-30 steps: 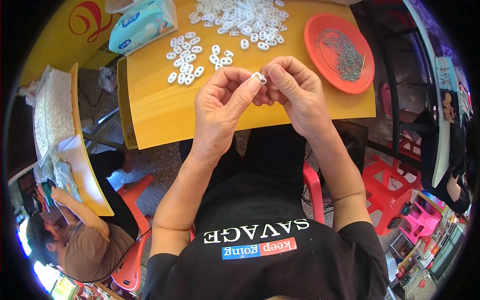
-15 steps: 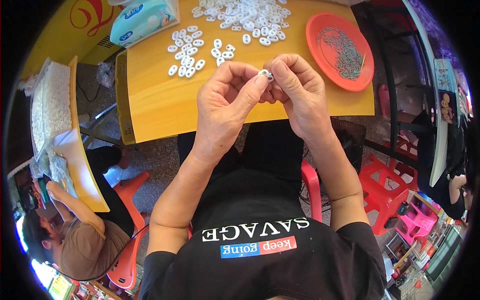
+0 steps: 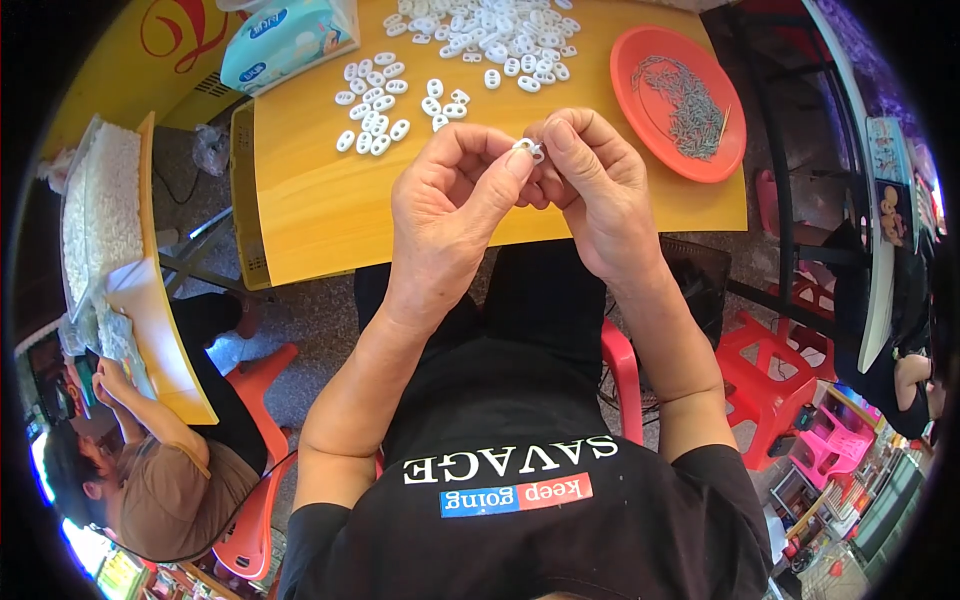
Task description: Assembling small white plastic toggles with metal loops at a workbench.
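Note:
Between the fingertips of both hands is a small white plastic piece with two holes, held above the table's near part. My left hand pinches it between thumb and forefinger. On its other side my right hand is closed, thumb and fingertips at the piece; whether they also hold a small pin is hidden. Similar white two-hole pieces lie in a big heap at the far side, a smaller group left of it and a few between. A red plate holds many small grey metal pins.
The yellow table carries a tissue pack at its far left corner. Red plastic stools stand on the right. Another person sits at a side table on the left. A thin wooden stick lies on the plate.
Almost nothing differs. The white piece is tilted slightly between my fingertips, and both hands stay in nearly the same place.

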Demonstrator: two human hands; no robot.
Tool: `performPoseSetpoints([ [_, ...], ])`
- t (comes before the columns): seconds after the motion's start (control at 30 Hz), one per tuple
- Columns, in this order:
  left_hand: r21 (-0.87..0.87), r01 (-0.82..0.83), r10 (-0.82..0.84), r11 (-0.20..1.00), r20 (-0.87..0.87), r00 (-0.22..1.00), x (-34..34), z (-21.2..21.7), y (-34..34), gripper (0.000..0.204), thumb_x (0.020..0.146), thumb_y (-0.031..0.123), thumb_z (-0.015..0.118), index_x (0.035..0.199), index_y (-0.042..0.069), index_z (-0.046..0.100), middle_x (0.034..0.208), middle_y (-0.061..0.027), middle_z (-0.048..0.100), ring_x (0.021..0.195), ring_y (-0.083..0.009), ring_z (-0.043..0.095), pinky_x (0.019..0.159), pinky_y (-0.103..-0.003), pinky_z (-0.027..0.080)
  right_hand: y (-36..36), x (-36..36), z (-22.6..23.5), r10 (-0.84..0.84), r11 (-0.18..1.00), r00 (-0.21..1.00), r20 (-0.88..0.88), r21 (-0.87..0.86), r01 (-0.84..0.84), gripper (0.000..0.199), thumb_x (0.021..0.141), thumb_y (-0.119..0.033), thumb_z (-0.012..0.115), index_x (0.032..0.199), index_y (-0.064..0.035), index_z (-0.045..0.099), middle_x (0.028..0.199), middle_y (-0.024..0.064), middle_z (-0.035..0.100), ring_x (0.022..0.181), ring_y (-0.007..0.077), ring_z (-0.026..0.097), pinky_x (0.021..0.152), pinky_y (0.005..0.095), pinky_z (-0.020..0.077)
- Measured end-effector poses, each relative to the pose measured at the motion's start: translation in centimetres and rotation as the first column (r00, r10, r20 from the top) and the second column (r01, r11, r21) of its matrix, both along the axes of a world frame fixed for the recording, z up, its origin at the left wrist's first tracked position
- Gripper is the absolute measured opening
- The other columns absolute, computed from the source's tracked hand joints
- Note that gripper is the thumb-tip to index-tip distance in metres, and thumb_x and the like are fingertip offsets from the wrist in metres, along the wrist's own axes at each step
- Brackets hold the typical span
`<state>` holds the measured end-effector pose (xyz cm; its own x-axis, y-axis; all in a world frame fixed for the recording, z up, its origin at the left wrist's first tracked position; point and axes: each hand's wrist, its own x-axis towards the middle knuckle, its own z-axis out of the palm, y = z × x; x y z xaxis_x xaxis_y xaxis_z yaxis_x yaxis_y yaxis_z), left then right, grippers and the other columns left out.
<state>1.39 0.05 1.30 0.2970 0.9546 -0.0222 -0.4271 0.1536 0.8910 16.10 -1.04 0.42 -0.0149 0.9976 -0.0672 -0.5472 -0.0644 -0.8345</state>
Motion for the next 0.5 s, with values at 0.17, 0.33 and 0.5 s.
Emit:
performPoseSetpoints([
  [0.17, -0.007, -0.006, 0.006, 1.000, 0.001, 1.000, -0.01, 0.02, 0.04, 0.012, 0.094, 0.007, 0.063, 0.099, -0.002, 0.057, 0.087, -0.0075, 0.065, 0.078, -0.0112, 0.064, 0.075, -0.025, 0.053, 0.05, -0.08, -0.14, 0.005, 0.999, 1.000, -0.003, 0.033, -0.005, 0.020, 0.097, -0.022, 0.063, 0.099, -0.0013, 0.061, 0.078, 0.0019, 0.061, 0.068, 0.0091, 0.058, 0.062, 0.0219, 0.0467],
  [0.33, -0.011, -0.019, 0.019, 1.000, -0.008, 1.000, 0.01, 0.05, -0.01, 0.012, 0.094, 0.008, 0.063, 0.099, -0.002, 0.058, 0.087, -0.0072, 0.065, 0.079, -0.0110, 0.064, 0.075, -0.025, 0.053, -0.11, -0.44, 0.16, -0.033, 0.999, 0.996, 0.086, 0.043, 0.029, 0.019, 0.097, -0.020, 0.063, 0.099, -0.0009, 0.061, 0.079, 0.0024, 0.062, 0.069, 0.0092, 0.059, 0.062, 0.0217, 0.0467],
  [0.5, 0.035, -0.049, 0.051, 0.998, -0.060, 0.997, 0.17, -0.07, -0.06, 0.012, 0.094, 0.007, 0.063, 0.098, -0.003, 0.058, 0.086, -0.0074, 0.066, 0.078, -0.0110, 0.064, 0.074, -0.024, 0.053, -0.17, -0.76, 0.19, -0.099, 0.993, 0.984, 0.150, 0.083, 0.087, 0.018, 0.096, -0.018, 0.064, 0.098, -0.0004, 0.061, 0.080, 0.0025, 0.063, 0.069, 0.0086, 0.059, 0.062, 0.0215, 0.0469],
])
